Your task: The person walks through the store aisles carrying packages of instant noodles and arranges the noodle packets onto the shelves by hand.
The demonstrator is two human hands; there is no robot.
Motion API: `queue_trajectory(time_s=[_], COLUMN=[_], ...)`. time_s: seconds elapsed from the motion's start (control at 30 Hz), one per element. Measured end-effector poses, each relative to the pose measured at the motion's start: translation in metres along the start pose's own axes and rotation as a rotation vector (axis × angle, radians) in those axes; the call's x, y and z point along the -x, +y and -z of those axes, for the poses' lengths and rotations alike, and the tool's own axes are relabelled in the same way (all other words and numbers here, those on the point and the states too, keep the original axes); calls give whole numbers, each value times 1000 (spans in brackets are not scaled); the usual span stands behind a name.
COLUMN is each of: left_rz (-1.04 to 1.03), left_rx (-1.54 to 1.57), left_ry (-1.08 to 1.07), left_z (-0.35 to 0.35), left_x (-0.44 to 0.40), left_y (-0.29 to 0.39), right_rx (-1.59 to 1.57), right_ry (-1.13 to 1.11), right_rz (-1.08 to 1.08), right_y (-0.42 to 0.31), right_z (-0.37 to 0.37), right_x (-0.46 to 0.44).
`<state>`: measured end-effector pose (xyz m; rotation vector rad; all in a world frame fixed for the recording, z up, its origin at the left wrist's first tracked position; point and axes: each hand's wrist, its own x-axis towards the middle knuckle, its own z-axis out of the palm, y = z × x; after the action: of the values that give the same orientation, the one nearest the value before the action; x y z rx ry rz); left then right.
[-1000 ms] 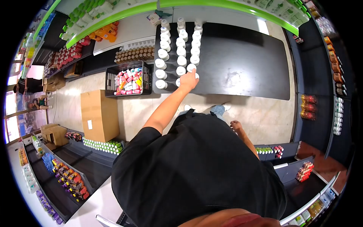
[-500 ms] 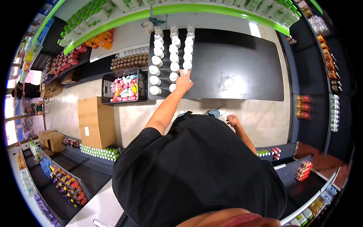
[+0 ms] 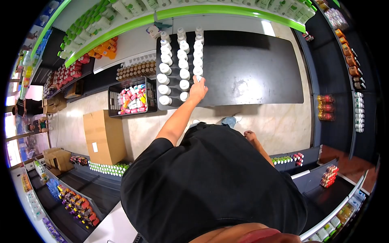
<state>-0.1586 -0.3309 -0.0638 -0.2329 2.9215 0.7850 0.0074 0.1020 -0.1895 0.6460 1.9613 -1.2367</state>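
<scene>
My left hand reaches over the black table, its fingers closed around the top of a white bottle at the near end of the right-hand row. Three rows of white-capped bottles stand upright on the table's left side, including the left row and the middle row. The held bottle is partly hidden by my fingers. Away from the table, my right hand hangs beside my body with its fingers curled and nothing visible in them.
A black crate of mixed small bottles stands left of the table, with a tall cardboard box nearer me. A green-edged shelf of bottles runs beyond the table. Dark shelving lines the right side.
The view has shifted slightly. My left hand stays at the near end of the right-hand row, its fingers now more closed around the bottle top. My right hand still hangs curled.
</scene>
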Motion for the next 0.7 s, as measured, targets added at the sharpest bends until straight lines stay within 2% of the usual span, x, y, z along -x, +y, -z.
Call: queue_trajectory(time_s=[0.17,0.33,0.4,0.53,0.63,0.7], left_rz=[83,38,20,48,-15,33], left_rx=[-11,61,65,11,-36,-40], left_ry=[-17,54,73,45,102,42], left_z=[4,-3,-1,5,-10,-4], left_x=[2,14,13,15,12,15], left_y=[12,7,7,22,11,25], right_rx=[-54,-24,-20,-109,130,175], right_ry=[-18,25,84,155,288,336], right_rz=[-31,97,72,71,125,133], right_y=[1,9,7,51,58,48], right_z=[-6,5,6,-3,-8,7], right_x=[-14,-16,-13,-26,-11,4])
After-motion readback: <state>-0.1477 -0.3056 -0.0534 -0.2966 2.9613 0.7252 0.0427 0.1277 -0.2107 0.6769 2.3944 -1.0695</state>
